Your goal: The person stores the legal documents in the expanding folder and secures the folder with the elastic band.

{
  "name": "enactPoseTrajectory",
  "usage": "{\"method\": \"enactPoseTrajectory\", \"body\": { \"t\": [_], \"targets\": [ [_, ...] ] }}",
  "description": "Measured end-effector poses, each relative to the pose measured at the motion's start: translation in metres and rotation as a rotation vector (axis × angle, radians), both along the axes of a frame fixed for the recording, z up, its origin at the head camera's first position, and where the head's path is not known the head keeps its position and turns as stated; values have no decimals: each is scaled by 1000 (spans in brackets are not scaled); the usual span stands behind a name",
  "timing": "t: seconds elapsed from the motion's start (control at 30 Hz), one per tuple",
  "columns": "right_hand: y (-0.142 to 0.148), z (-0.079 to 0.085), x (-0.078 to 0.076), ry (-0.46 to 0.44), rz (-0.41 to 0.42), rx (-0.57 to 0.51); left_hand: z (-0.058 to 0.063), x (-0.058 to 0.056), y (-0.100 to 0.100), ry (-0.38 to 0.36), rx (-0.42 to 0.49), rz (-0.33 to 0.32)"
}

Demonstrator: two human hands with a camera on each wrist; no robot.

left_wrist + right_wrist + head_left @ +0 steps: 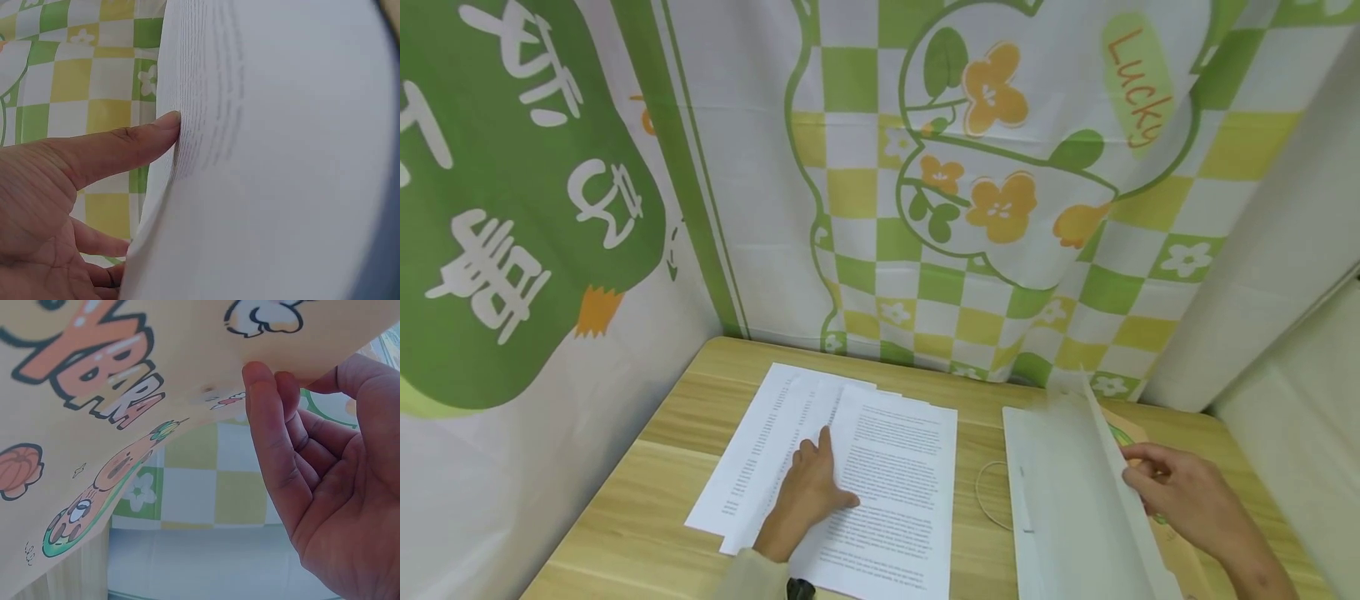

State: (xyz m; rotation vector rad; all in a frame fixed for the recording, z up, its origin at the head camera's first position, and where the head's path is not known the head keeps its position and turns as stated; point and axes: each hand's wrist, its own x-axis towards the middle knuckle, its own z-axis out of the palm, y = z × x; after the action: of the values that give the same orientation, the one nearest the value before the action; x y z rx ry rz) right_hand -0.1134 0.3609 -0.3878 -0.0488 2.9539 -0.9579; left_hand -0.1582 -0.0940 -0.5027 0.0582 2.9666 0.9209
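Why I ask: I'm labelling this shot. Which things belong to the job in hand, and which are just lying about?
Job in hand:
printed sheets, touched by the left hand
cartoon-printed folder, held by the right hand

Apparently just lying about or background:
thin loop (perhaps the folder's)
wooden table
patterned cloth

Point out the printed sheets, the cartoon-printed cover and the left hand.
Printed sheets (887, 471): head view, on the text of the rightmost sheet.
Cartoon-printed cover (134, 397): right wrist view, on its large lettering.
Left hand (808, 487): head view, on the back of the hand.
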Motion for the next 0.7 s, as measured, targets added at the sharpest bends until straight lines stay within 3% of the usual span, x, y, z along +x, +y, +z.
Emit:
{"method": "enactPoseTrajectory", "body": {
  "t": [0.4,0.7],
  "targets": [
    [1,-1,1,-5,-8,0,5,-6,-5,-34,-10,-2],
    [0,-1,1,8,-6,-4,4,-5,-6,-13,2,0]
  ]
}}
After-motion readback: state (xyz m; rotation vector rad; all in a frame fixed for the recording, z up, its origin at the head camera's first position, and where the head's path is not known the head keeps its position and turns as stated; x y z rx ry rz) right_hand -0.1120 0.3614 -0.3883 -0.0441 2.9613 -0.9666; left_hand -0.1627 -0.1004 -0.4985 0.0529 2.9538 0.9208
